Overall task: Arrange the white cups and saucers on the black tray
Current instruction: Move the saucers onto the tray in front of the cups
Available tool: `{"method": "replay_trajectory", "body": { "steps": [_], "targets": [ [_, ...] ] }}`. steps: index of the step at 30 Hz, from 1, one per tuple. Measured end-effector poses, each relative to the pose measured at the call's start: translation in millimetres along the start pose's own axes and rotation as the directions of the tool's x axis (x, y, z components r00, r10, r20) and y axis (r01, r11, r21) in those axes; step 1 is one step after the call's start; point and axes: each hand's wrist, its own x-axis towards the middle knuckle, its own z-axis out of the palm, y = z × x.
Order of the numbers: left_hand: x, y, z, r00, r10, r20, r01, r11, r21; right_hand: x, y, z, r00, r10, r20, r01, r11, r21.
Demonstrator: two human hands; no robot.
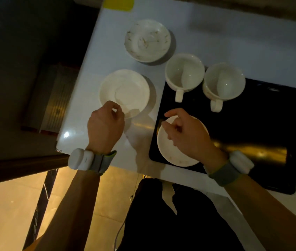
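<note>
Here, your right hand (185, 134) rested over a white saucer (168, 151) that lay in the near left corner of the black tray (270, 124), your fingers curled down onto its far rim; whether they actually pinched the rim could not be told, since the hand hid most of the contact. Your left hand (105, 124) was at the near edge of a second saucer (125, 91) on the white table (234, 33), just left of the tray, with thumb and forefinger brought close together at the rim, though a firm hold could not be confirmed. A 3rd saucer (148, 40), this one with faint markings, sat farther back on the table, apart from both hands. 2 white cups stood side by side at the tray's far edge, handles pointing toward you: the left cup (185, 71) at the far left corner, the right cup (224, 81) just beside it, nearly touching. You wore a grey band with a white unit on each wrist.
</note>
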Motion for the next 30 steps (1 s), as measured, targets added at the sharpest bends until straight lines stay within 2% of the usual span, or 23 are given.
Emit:
{"method": "replay_trajectory", "body": {
  "steps": [3, 7, 11, 15, 20, 30],
  "targets": [
    [16, -12, -4, 0.999, -0.013, -0.037, 0.013, 1.000, 0.000, 22, -15, 20, 1.000, -0.026, 0.014, 0.026, 1.000, 0.014],
    [33, -24, -3, 0.999, -0.028, -0.046, 0.028, 1.000, -0.002, 49, -26, 31, 0.998, 0.062, 0.011, -0.063, 0.997, 0.048],
    [52, -35, -4, 0.988, -0.143, 0.065, 0.147, 0.987, -0.071, 70, -36, 37, 0.984, 0.176, 0.032, -0.179, 0.975, 0.129],
    [66, -38, -8, 0.956, -0.239, 0.168, 0.268, 0.948, -0.171, 88, -34, 46, 0.975, 0.220, 0.026, -0.221, 0.970, 0.105],
    [76, -46, -7, 0.948, -0.230, 0.220, 0.270, 0.947, -0.172, 97, -32, 54, 0.976, 0.217, 0.006, -0.217, 0.976, 0.035],
    [73, -56, -8, 0.943, -0.237, 0.236, 0.293, 0.925, -0.243, 97, -27, 52, 0.982, 0.188, 0.014, -0.188, 0.980, 0.064]
  ]
}}
